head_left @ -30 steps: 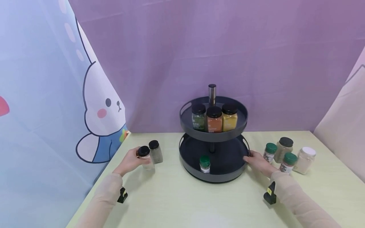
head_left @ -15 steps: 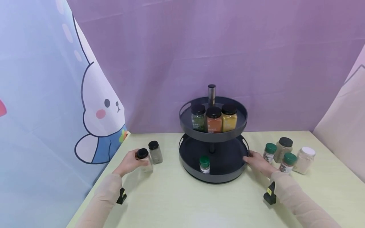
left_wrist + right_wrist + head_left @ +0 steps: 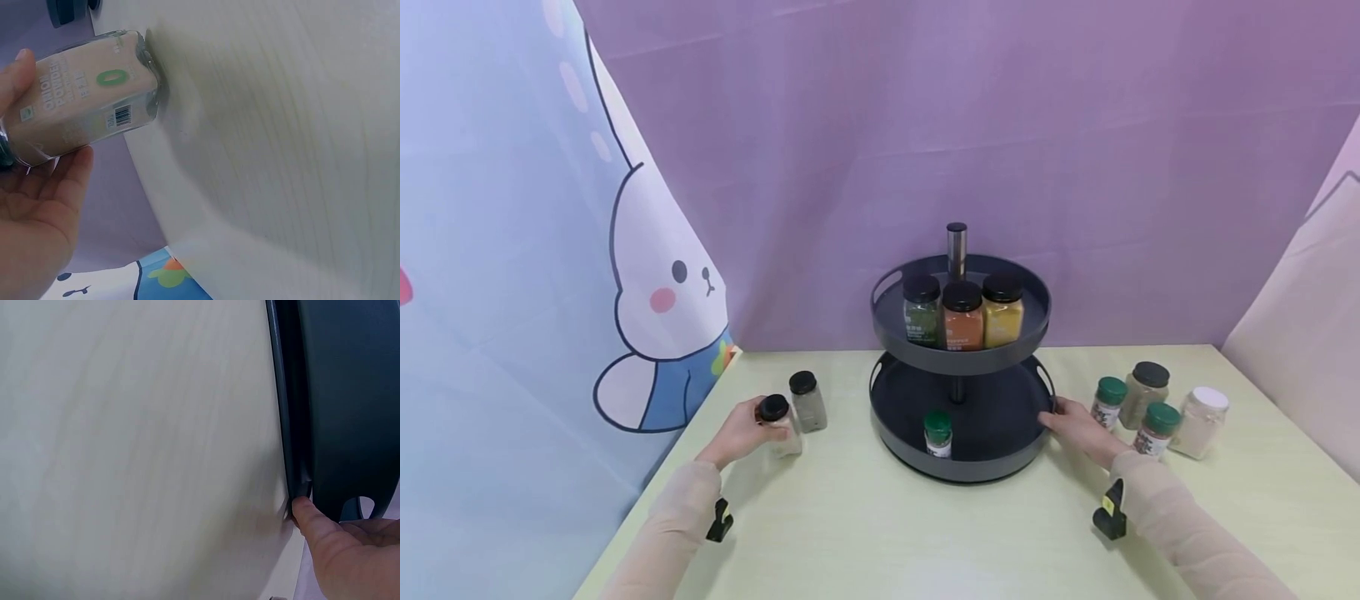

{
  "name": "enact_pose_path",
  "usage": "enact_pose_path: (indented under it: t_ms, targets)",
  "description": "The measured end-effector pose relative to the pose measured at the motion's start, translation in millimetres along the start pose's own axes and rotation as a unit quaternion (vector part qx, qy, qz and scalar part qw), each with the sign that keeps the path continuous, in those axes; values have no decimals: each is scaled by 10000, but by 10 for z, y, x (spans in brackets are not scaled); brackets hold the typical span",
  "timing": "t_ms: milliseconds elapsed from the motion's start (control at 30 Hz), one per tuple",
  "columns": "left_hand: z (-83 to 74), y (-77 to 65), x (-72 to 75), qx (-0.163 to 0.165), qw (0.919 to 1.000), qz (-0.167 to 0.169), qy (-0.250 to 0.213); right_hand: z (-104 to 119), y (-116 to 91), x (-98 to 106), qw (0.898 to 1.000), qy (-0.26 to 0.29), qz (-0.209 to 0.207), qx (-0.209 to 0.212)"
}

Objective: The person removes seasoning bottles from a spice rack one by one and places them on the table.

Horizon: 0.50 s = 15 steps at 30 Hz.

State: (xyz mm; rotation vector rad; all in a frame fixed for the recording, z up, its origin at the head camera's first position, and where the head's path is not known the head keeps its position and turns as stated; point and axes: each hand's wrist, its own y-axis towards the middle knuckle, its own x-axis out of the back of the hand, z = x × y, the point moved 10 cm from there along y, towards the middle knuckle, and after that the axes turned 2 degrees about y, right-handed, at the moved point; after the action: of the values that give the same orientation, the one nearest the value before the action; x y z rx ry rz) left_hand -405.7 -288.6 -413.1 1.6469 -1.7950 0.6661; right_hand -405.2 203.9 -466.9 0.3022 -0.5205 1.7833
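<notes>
In the head view my left hand (image 3: 741,432) grips a clear spice jar (image 3: 785,433) with a black lid. The left wrist view shows its label, reading onion powder (image 3: 94,94), and its base close over the table. A second black-lidded jar (image 3: 808,407), holding grey powder, stands just behind it. My right hand (image 3: 1081,429) holds the right side of the lower tray of a dark two-tier spice rack (image 3: 887,446). In the right wrist view its thumb (image 3: 309,519) presses low on the tray's edge, while the other fingers are partly hidden near the handle slot.
Green, orange and yellow spice jars (image 3: 962,321) stand on the upper tier. One green-capped bottle (image 3: 938,435) is on the lower tray. Right of the rack are green-capped bottles (image 3: 1159,425), a dark-lidded jar (image 3: 1146,392) and a white-lidded jar (image 3: 1201,423). A purple cloth (image 3: 820,208) hangs behind.
My left hand has brought the onion powder jar slightly down and to the left. The right hand stays on the rack's lower tray.
</notes>
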Motion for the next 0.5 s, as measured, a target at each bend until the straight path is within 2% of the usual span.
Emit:
enact_pose_path:
  t_ms: [200, 500]
  targets:
    - [28, -10, 3, 91, 9999, -80, 68, 5, -5, -1, 10000, 38, -11, 24]
    - [46, -10, -15, 47, 9999, -72, 113, -1, -5, -8, 10000, 89, 28, -13]
